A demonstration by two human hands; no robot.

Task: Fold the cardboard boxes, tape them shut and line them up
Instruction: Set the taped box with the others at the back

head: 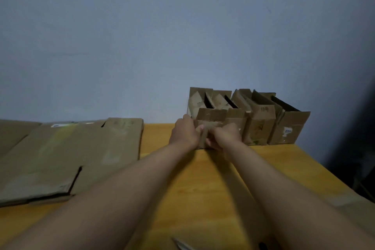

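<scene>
Both hands meet at the near face of the leftmost box [211, 117] in the row. The left hand [185, 132] curls round that box's near left corner, thumb laid across the front. The right hand [225, 136] is bunched against the lower front, fingers bent; they seem to pinch the cardboard, though the hand itself hides just what they hold. Motion blur softens both.

The box stands on the far side of the yellow wooden table [203, 178], first of four brown corrugated boxes pressed side by side along the pale blue wall [182, 36]. All four stand upright with top flaps raised and dark interiors showing. The rightmost box [288, 128] bears a torn white label with writing too small to read.

To the left lie flattened cardboard sheets [71, 154], overlapping, slotted and creased, running off the left edge. At the near edge a pointed metal tip [182, 245] is cut off, unidentifiable.
</scene>
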